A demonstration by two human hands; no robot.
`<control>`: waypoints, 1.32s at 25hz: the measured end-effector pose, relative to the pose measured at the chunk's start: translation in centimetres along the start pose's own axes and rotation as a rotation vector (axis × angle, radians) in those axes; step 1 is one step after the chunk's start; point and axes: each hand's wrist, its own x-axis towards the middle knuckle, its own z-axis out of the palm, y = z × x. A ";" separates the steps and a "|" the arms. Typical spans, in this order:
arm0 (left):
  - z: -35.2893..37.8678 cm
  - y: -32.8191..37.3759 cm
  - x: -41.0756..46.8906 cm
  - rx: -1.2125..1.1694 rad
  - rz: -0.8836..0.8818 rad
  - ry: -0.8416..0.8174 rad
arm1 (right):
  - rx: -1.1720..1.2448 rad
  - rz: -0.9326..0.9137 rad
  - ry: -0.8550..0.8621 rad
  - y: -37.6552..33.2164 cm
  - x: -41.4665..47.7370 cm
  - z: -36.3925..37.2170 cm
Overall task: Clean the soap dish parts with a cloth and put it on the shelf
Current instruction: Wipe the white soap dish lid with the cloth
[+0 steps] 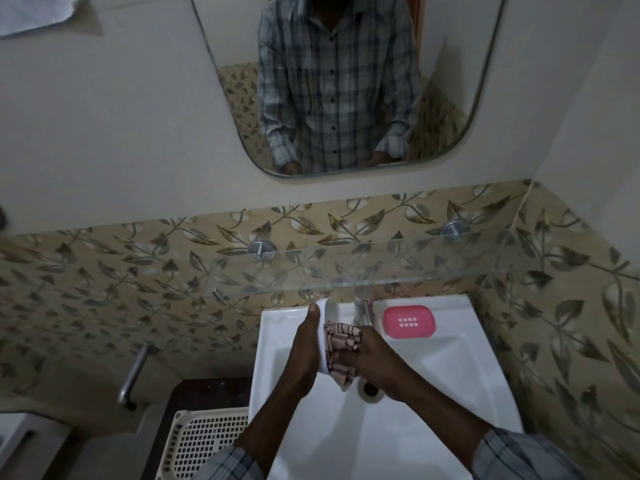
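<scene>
Over the white sink point(450, 375), my left hand point(306, 348) holds a white soap dish part point(331, 310) on edge, thumb along its outer side. My right hand point(375, 362) grips a striped pink cloth point(341, 344) and presses it against the inner face of the white part. A pink soap dish part point(408, 321) with drain slots lies flat on the sink's back ledge, to the right of the tap point(363, 308). A glass shelf point(363, 268) runs along the tiled wall just above the sink.
A mirror point(346, 81) hangs above the shelf. Left of the sink, a cream perforated basket point(204, 441) sits on a dark cabinet, and a metal pipe handle point(135, 372) sticks out of the wall. The drain point(371, 389) lies under my hands.
</scene>
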 end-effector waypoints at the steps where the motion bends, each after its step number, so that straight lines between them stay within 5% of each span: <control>1: -0.1 -0.4 0.1 0.027 0.098 0.009 | 0.140 0.052 0.047 -0.2 0.2 0.1; 4: -1.3 -2.0 0.2 0.274 0.456 -0.060 | 0.482 0.164 0.148 -1.3 1.2 -0.1; 7: -2.2 -2.8 0.0 0.386 0.559 -0.127 | 0.641 0.146 0.140 -2.3 1.2 -0.7; 9: -2.0 -3.0 0.0 0.409 0.541 -0.191 | 0.512 0.060 0.100 -2.1 0.3 -0.5; 11: -1.6 -2.7 -0.5 0.372 0.417 -0.248 | 0.299 -0.010 0.141 -1.3 -0.2 -0.7; 14: -2.1 -1.9 -0.9 -0.053 0.017 -0.236 | 0.048 -0.116 0.154 -0.4 -0.5 -1.9; 17: -1.8 1.3 -0.1 -0.389 -0.457 -0.292 | -0.543 -0.553 0.084 0.9 -1.0 -2.3; 19: -0.6 2.5 0.3 -0.351 -0.516 -0.256 | -0.723 -0.701 0.060 2.2 -1.1 -2.0; 22: 1.3 0.9 0.0 -0.191 -0.382 -0.009 | -0.400 -0.340 0.072 2.3 -1.2 -0.4; 26: 1.6 -3.0 -1.3 0.137 0.265 0.091 | 0.544 0.167 0.213 1.0 0.1 0.8; 28: 1.0 -3.4 -1.7 0.185 0.409 -0.017 | 0.621 0.224 0.256 -0.1 0.6 0.2; 33: 0.1 -3.3 -1.3 0.139 0.323 -0.181 | 0.380 0.063 0.225 -0.6 0.3 -0.1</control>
